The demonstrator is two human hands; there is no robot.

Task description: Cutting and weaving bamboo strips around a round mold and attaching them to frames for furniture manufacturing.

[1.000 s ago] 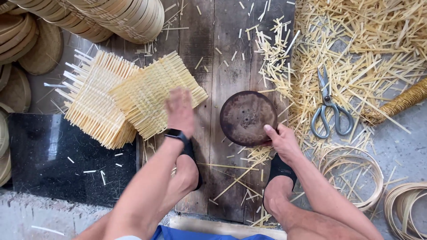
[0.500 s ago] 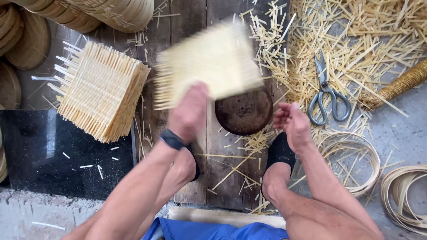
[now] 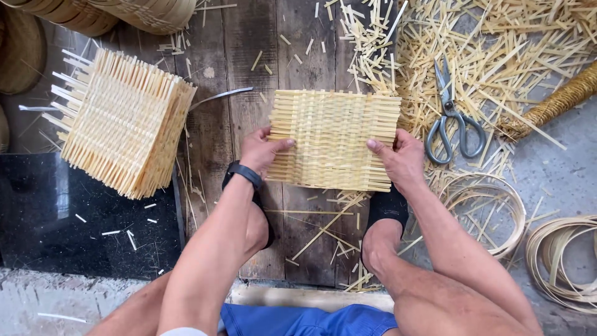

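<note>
A square woven mat of pale yellow bamboo strips (image 3: 334,140) lies flat over the dark wooden plank floor (image 3: 249,74), held at both side edges. The left hand (image 3: 261,151) grips its left edge, thumb on top and fingers tucked under; a black wristband (image 3: 244,174) sits on that wrist. The right hand (image 3: 401,158) clasps the right edge the same way, thumb pressed on the weave. The mat covers whatever is beneath it, so nothing under it can be made out.

To the left a stack of similar square woven bamboo mats (image 3: 121,121) rests partly on a black polished stone slab (image 3: 81,230), loose strip ends sticking out on its left side. Along the top edge, round woven bamboo baskets (image 3: 137,12) are cut off by the frame, and their insides cannot be seen; more round shapes at the far left are only partly in view.

To the right of the held mat, steel scissors with looped handles (image 3: 453,121) lie on a heap of cut bamboo offcuts (image 3: 497,56). Coiled thin bamboo hoops (image 3: 491,205) lie on the grey ground near the right foot, and another coil at the right edge is cut off. Both feet, in black sandals (image 3: 387,208), rest on the planks below the mat.
</note>
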